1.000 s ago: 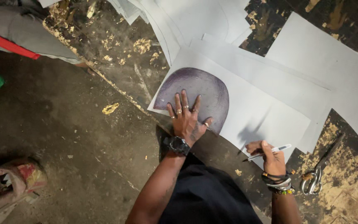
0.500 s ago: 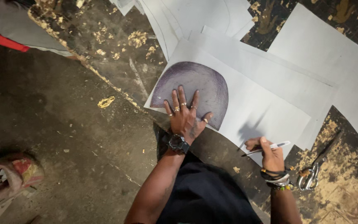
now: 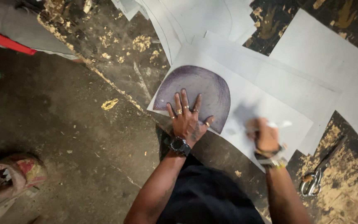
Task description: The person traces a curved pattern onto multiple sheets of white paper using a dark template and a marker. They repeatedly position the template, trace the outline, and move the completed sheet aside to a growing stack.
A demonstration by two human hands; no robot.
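Note:
My left hand (image 3: 188, 118) lies flat with fingers spread on a dark purple dome-shaped template (image 3: 199, 89). The template rests on a white paper sheet (image 3: 266, 110) spread over a worn dark surface. My right hand (image 3: 264, 133), blurred by motion, grips a white pen (image 3: 279, 124) just to the right of the template, over the same sheet. Rings are on my left fingers, a black watch on the left wrist and beaded bracelets on the right wrist.
More white sheets (image 3: 324, 54) overlap at the top and right. Scissors (image 3: 316, 176) lie at the right on the flaking yellow-black surface. A concrete floor (image 3: 63, 137) spreads to the left, with a red-and-pink bundle (image 3: 9, 174) at the lower left.
My right hand has moved with the pen up and left toward the template and is now blurred. My left hand stays pressed on the template.

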